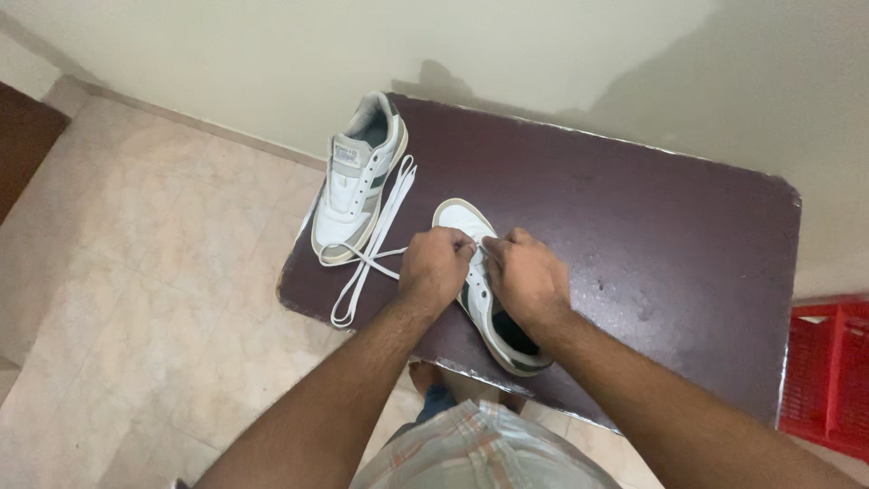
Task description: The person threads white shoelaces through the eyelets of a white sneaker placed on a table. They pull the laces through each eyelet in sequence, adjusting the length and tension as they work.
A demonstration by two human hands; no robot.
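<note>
Frame ctr: left hand (434, 269) & right hand (527, 276) both pinched shut on lace (478, 243) over near shoe (480, 299), on dark table (652, 235). Lace prob. soft, light, floppy; best gripped nr eyelets. 2nd shoe (359, 179) upper left, loose lace (376, 237) alongside.

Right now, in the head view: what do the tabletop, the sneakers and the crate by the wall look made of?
Tabletop: dark maroon laminate or painted board, slightly glossy, edge chipped pale.
Sneakers: far sneaker and near sneaker under both hands look like smooth white leather or synthetic with grey-green panels and cream rubber soles.
Loose lace: flat white woven fabric.
Red crate: moulded plastic, lattice walls.
</note>
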